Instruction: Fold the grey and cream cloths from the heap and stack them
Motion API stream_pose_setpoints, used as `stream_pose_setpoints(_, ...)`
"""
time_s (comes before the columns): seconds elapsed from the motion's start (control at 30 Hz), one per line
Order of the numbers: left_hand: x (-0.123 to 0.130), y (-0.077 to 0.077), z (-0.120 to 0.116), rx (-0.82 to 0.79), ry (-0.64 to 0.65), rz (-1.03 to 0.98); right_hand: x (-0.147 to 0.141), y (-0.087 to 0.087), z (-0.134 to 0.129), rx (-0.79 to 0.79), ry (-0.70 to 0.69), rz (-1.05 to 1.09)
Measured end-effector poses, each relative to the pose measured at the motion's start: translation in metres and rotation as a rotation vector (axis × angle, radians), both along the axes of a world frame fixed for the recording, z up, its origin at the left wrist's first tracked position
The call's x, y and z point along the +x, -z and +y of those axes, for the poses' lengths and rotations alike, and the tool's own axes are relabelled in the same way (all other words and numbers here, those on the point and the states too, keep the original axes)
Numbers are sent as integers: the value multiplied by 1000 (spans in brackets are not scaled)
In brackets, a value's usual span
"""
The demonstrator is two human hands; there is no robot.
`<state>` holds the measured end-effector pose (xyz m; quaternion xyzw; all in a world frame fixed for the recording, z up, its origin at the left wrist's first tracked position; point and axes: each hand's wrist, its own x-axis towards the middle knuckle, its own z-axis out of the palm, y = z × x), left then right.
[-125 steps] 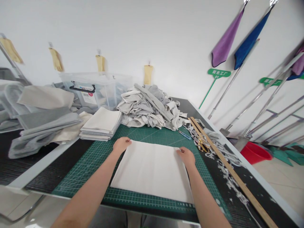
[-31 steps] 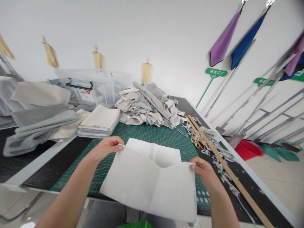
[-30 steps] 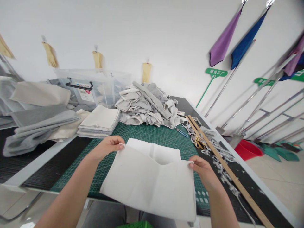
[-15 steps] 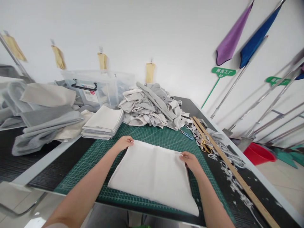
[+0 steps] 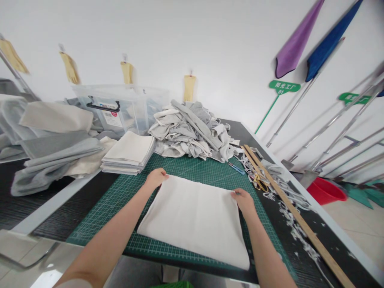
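Observation:
A white cloth (image 5: 195,220) is spread out over the green cutting mat (image 5: 120,202), with a faint crease down its middle. My left hand (image 5: 156,177) pinches its far left corner between thumb and fingers. At the far right corner, my right hand (image 5: 243,199) grips the cloth in the same way. The near edge of the cloth hangs close to the mat's front edge; whether it touches the mat everywhere I cannot tell. Beyond my left hand stands a stack of folded cloths (image 5: 129,150).
A heap of grey and white fabric (image 5: 192,132) lies at the back, beside a clear plastic bin (image 5: 138,112). More cloth (image 5: 60,148) is piled left. On the right are a blue-handled cutter (image 5: 237,168), scissors (image 5: 259,183), a long wooden ruler (image 5: 295,214) and fabric scraps (image 5: 295,234).
The cloth looks slightly flatter, its middle crease fainter. Both hands keep hold of the corners, the right a touch farther right. The camera view has shifted slightly.

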<state>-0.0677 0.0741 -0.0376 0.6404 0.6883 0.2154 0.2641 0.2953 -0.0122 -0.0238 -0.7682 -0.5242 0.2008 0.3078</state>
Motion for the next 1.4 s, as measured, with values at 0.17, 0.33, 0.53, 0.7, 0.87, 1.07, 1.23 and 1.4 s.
stream_pose_setpoints(0.17, 7, -4, -4, 33, -76, 125, -7, 0, -2, -13, 34, -124)
stream_pose_setpoints(0.33, 7, -9, -10, 43, -11, 212, -10, 3, -3, -45, 33, -196)
stream_pose_setpoints(0.53, 6, -15, -14, 82, 101, 236, -10, 2, -1, -94, -6, -247)
stream_pose_setpoints(0.7, 9, -17, -16, 110, 83, 237, -15, 1, -3, -89, 12, -279)
stream_pose_setpoints(0.87, 8, -10, -14, 163, 70, 115, -18, -3, -4, -3, 9, -274)
stream_pose_setpoints(1.07, 9, 1, -12, 211, 57, -185, -16, 3, -3, 94, -53, -93)
stream_pose_setpoints(1.23, 13, -4, -12, 191, 62, -439, -14, 14, 3, 219, -83, 174)
stream_pose_setpoints(1.4, 14, -7, -11, 184, 68, -619, -12, 14, 4, 299, -126, 461)
